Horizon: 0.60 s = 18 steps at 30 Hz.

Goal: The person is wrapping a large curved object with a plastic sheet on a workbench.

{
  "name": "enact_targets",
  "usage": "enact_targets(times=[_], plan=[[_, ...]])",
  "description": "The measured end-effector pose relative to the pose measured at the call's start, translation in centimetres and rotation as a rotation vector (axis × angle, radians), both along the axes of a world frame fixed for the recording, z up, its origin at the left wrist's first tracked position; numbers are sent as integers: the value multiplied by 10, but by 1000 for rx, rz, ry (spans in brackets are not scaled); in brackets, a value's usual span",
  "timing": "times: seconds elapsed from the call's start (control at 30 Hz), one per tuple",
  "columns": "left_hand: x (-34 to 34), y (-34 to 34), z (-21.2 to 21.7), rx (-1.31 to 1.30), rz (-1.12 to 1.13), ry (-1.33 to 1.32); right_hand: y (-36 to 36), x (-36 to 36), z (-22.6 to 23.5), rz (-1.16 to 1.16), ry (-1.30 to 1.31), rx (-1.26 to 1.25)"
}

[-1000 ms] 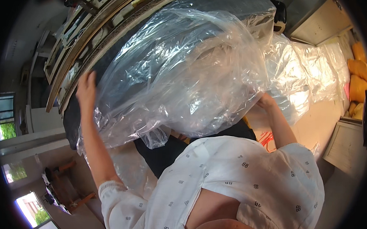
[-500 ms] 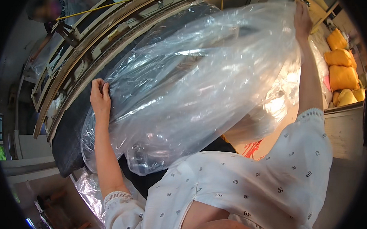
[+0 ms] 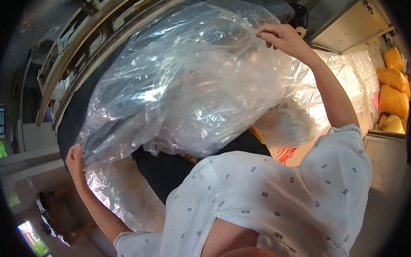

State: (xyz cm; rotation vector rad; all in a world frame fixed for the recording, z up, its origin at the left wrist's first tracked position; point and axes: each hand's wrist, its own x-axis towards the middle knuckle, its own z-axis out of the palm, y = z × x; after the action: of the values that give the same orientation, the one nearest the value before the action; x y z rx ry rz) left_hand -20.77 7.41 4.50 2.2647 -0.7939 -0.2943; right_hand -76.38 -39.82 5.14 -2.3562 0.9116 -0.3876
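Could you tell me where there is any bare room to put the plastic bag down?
Little: the clear plastic bag, stretched between left hand and right hand, covers the dark surface. More clear plastic and yellow cushions crowd the right.

I see my left hand (image 3: 74,159) pinching the low corner of a big clear plastic bag (image 3: 184,87), and my right hand (image 3: 283,39) grips its upper edge. The bag is spread over a dark fabric (image 3: 165,170). Yellow sacks (image 3: 392,92) lie at right.
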Motion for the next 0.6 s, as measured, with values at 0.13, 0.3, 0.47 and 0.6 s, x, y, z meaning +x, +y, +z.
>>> enact_targets(times=[0.13, 0.3, 0.47, 0.6], plan=[[36, -9, -5, 65, -76, -167, 24, 6, -21, 59, -152, 59], [41, -57, -33, 12, -88, -324, 77, 16, -28, 215, -15, 135], [45, -84, -32, 42, 21, -598, 137, 15, -54, 178, -59, 165], [43, -90, -30, 3, -31, -570, 137, 13, -78, 241, 2, 60]])
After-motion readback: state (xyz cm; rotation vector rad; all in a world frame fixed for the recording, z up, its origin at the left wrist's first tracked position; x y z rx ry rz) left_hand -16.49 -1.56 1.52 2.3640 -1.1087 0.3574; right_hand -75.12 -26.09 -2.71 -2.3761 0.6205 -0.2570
